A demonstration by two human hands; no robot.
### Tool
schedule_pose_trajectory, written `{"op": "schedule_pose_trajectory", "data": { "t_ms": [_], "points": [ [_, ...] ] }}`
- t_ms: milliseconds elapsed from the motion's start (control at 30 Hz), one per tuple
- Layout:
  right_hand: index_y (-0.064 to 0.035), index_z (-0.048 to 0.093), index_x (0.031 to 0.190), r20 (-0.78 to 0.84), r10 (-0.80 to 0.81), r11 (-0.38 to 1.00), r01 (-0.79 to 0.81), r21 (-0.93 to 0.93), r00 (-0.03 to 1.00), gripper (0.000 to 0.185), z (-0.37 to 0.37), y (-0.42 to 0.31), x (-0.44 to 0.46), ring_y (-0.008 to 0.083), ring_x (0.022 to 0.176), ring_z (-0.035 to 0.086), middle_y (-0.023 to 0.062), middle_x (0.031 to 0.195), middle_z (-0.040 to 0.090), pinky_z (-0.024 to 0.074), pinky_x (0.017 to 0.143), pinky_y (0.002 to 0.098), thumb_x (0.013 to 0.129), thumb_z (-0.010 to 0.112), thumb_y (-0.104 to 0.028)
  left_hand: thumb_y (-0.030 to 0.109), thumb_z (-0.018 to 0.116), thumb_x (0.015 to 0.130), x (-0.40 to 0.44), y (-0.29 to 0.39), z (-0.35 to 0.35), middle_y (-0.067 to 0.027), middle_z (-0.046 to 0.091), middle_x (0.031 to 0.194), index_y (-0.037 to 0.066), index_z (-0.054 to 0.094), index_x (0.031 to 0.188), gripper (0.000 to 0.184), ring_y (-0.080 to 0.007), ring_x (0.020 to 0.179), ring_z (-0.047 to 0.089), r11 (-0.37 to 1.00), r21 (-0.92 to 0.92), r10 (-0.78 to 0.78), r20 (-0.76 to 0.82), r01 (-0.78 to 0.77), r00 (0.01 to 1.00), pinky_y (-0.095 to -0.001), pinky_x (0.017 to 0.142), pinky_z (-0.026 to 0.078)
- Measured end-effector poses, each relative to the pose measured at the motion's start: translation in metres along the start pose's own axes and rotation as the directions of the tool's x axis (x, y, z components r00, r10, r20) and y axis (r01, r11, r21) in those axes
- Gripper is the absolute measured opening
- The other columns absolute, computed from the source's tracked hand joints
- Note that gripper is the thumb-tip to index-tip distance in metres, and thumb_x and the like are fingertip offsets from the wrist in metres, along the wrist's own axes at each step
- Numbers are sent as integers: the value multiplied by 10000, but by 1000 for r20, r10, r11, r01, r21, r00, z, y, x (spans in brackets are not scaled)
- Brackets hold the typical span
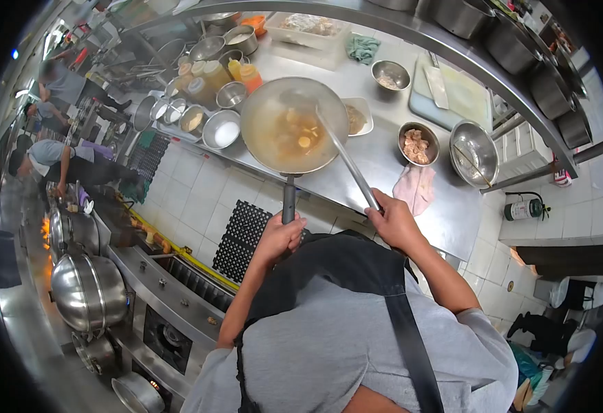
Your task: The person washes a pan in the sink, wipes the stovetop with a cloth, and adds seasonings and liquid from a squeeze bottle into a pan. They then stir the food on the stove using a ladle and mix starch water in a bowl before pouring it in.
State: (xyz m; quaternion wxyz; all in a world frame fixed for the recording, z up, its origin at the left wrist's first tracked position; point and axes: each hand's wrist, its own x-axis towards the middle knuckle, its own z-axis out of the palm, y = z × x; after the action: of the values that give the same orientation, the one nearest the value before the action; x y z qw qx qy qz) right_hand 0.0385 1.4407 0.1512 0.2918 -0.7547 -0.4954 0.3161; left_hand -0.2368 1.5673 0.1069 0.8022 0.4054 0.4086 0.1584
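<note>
My left hand (281, 235) is wrapped round the dark handle of a large wok (259, 131), which is over the steel counter's edge. Brown, steaming liquid with pale pieces lies in the wok. In my right hand (391, 219) is the long handle of a metal ladle (348, 160), whose head end is in the liquid and hard to make out. Just right of the wok sits a white container (367, 113) with food. Further right are a steel bowl of pinkish-brown pieces (415, 144) and a pink cloth (414, 188).
Seasoning bowls, such as one of white powder (226, 134), and squeeze bottles (213, 71) stand left of the wok. A knife (436, 86) lies on a cutting board (461, 96). Other people (50, 155) work near burners at the left. An overhead shelf (411, 31) crosses the top.
</note>
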Motion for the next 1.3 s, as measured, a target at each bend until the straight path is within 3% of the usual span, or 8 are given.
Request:
{"op": "schedule_pose_trajectory", "data": {
  "t_ms": [100,233,400,500,600,1133,1233,1300],
  "points": [
    [-18,602,1358,87,-105,993,110,-49,991,471,-12,-11,-15,390,718,685,272,839,682,519,703,451,919,677,-170,146,698,957,3,-2,-2,28,445,586,99,470,928,234,-86,441,434,1000,30,8,-57,-6,998,-276,426,371],
    [-18,604,1357,185,-1,998,12,-54,983,453,-40,-37,-41,345,680,673,241,826,673,514,668,416,927,680,-138,141,698,952,5,-11,-10,12,460,584,84,475,924,232,-100,431,446,998,25,64,-84,-62,994,-292,419,403],
    [89,581,1341,5,-93,990,93,-107,996,469,-29,-33,-27,328,668,676,275,774,653,514,661,406,937,674,-131,145,694,955,-2,-20,-15,0,484,580,67,488,927,222,-108,427,467,993,23,116,-120,-114,986,-300,400,414],
    [83,579,1349,39,-82,993,85,-87,996,482,-19,-27,-18,338,677,680,275,774,655,511,664,414,940,671,-156,137,679,971,-8,-16,-12,19,449,566,73,503,893,203,-101,408,441,987,82,148,-148,-137,978,-295,400,414],
    [79,573,1363,222,12,994,12,-106,975,505,-25,-55,-27,357,682,678,277,770,655,509,667,420,942,669,-184,136,682,963,-9,-13,-11,14,460,569,66,512,897,195,-104,417,450,988,91,142,-186,-127,972,-297,403,419],
    [38,605,1272,411,-100,982,156,-104,906,426,-31,-81,-39,379,667,643,263,719,618,482,663,449,951,662,-236,129,716,927,-38,-25,-35,22,479,622,42,545,930,191,-89,455,456,991,-121,19,-264,-53,964,-283,413,418],
    [40,616,1197,446,-57,977,142,-160,893,341,-30,-87,-37,297,594,637,214,669,617,490,619,424,975,643,-218,139,718,927,-45,-28,-36,26,483,624,45,552,926,191,-89,457,458,994,-104,10,-268,-40,963,-285,417,419],
    [25,620,1156,522,81,997,-59,-57,849,279,-31,-103,-37,226,543,609,160,639,606,488,576,393,993,626,-201,146,720,926,-49,-27,-33,25,485,619,44,556,933,194,-90,458,460,994,-104,0,-276,-30,961,-287,420,421]
  ]
}}
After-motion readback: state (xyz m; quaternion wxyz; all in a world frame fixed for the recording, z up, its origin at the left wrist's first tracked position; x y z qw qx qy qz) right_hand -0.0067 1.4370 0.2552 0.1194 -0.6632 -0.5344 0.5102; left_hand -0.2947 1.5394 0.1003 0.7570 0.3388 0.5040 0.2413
